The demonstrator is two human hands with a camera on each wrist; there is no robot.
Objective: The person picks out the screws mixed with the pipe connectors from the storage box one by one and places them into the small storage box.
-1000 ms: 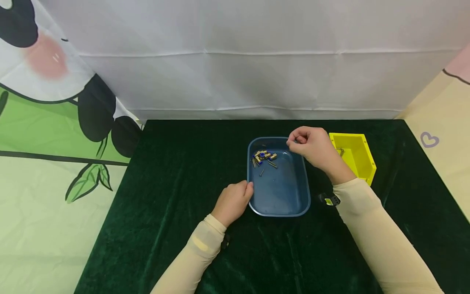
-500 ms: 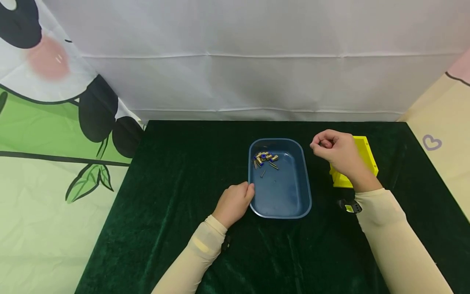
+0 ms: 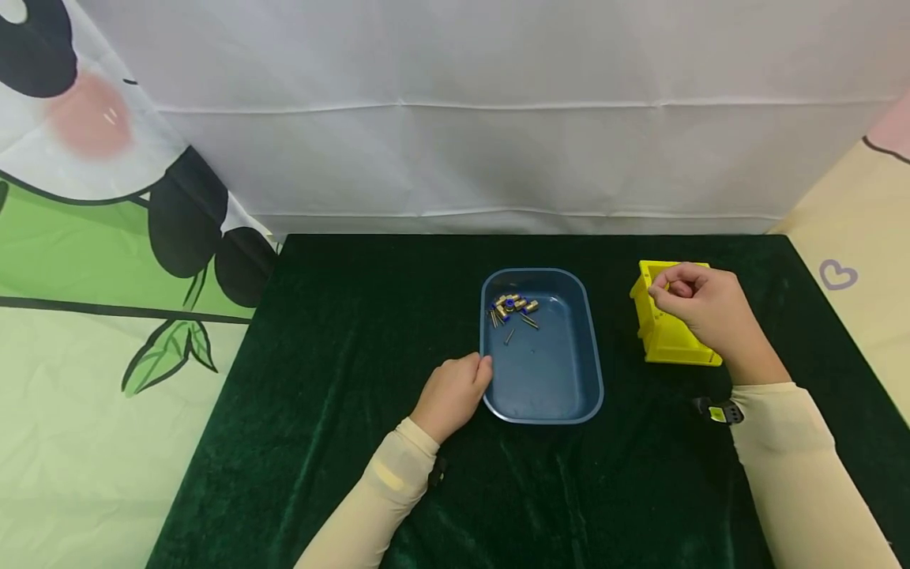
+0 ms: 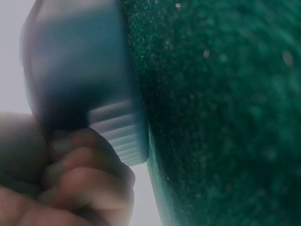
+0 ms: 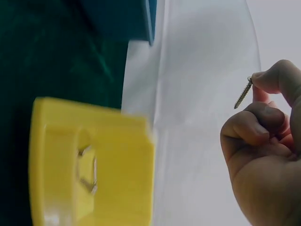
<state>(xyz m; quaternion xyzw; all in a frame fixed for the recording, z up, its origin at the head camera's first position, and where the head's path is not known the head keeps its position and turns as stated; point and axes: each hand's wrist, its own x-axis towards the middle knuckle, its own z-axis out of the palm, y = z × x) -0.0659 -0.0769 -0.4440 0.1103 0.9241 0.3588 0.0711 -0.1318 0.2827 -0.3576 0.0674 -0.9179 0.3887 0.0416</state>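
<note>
A shallow, rounded rectangular blue plastic tray [image 3: 547, 371] lies on a worktop [image 3: 384, 300] covered in dark green velvet. Right of it, well apart from the worktop's right edge, stands a small yellow plastic box [image 3: 678, 352]; a bare strip of velvet runs between the 2 containers. A wide stretch of velvet extends left of the tray, and a narrower band lies between both containers and the worktop's far edge, where a white cloth backdrop [image 3: 455, 166] hangs.

The left hand [image 3: 455, 393] grips the tray's left rim, toward the near end. The right hand [image 3: 700, 304] is over the right part of the box, thumb and forefinger pinching a small metal screw [image 5: 243, 94]. In the tray's far-left part sits a cluster of brass fittings with blue ends [image 3: 512, 303], with several loose thin screws [image 3: 509, 337] on its near side.

The head view leaves the pinched screw too small to make out; the right wrist view shows it plainly, slanting from the fingertips, and also metal screws inside the box [image 5: 88, 185]. Only the left wrist view, somewhat blurred, shows curled fingers against the tray's outer wall and pale parallel bands [image 4: 124, 136] low on it.
</note>
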